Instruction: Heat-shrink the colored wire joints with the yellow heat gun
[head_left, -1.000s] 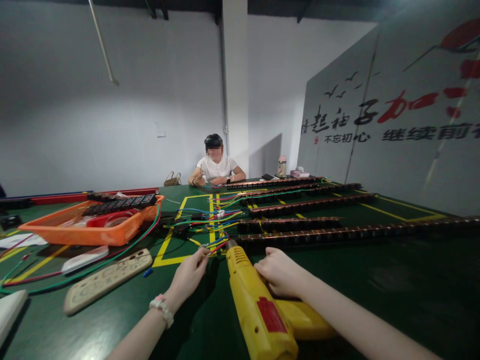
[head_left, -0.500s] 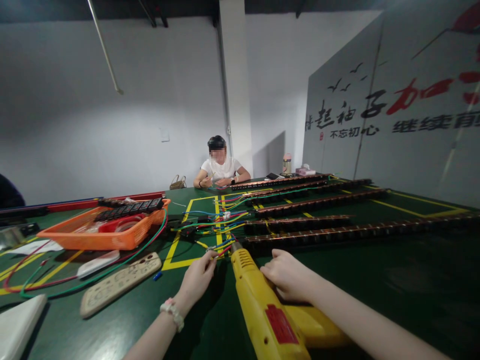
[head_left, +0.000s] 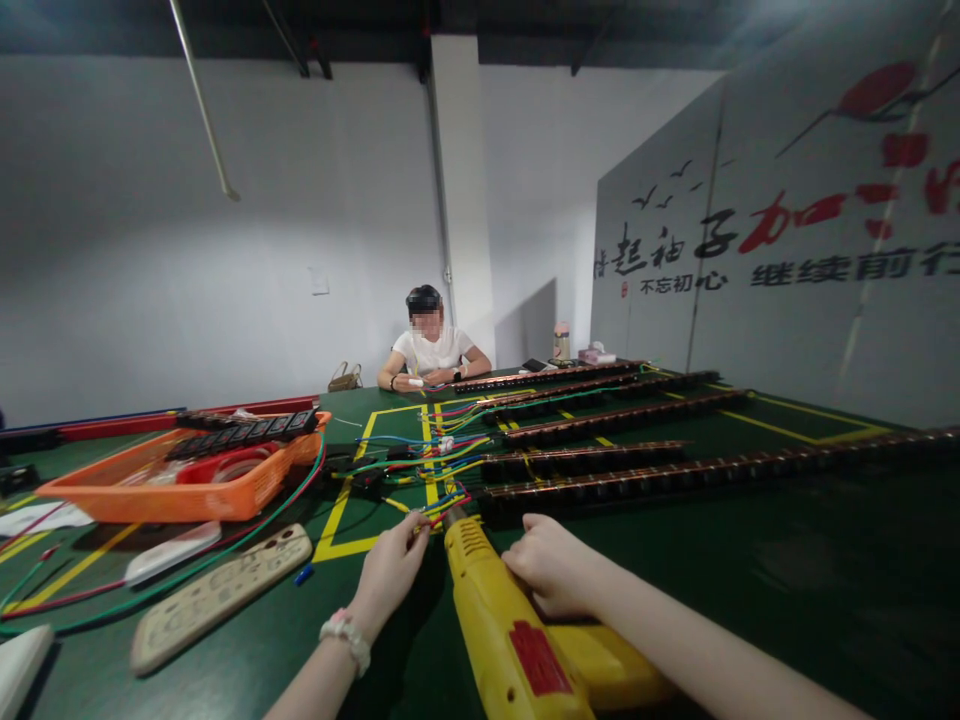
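My left hand [head_left: 394, 562] pinches the ends of thin coloured wires [head_left: 456, 498], red and yellow among them. These wires come from the nearest long black strip [head_left: 637, 478] with copper-coloured edging. A yellow heat gun [head_left: 491, 610] lies on the table with its metal nozzle close beside the wires. My right hand [head_left: 551, 565] is closed in a fist against the right side of the gun's body, above its handle. What those fingers hold, if anything, is hidden.
More black strips [head_left: 622, 415] with wire tails lie beyond. On the left are an orange basket [head_left: 247, 490] of parts, a beige power strip [head_left: 225, 600] and a white object [head_left: 172, 553]. Another person [head_left: 435, 350] sits across the green table [head_left: 712, 600].
The view has shifted, so most things sit lower and further left. My left hand keeps its pinch near the nozzle. Across the table, the other person's hands have moved closer together.
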